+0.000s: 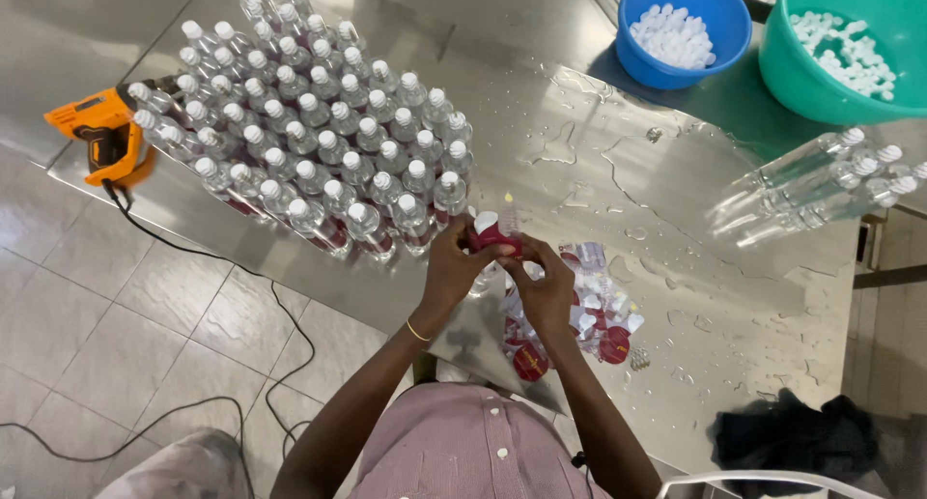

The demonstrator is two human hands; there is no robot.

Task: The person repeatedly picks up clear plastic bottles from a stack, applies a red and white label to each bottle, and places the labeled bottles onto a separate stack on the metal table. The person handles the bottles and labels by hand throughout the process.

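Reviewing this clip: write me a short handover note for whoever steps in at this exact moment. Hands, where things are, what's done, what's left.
Left hand and right hand: both closed around one small clear bottle, a red label sleeve around it, held above the steel table.
Done: a block of capped clear bottles stands upright at table left, several showing red labels on the near row.
Left: a pile of loose red label sleeves lies under the right hand; a few capped bottles lie on their sides at right.
White caps fill the blue bowl and green tub. An orange heat gun rests at the table's left edge.
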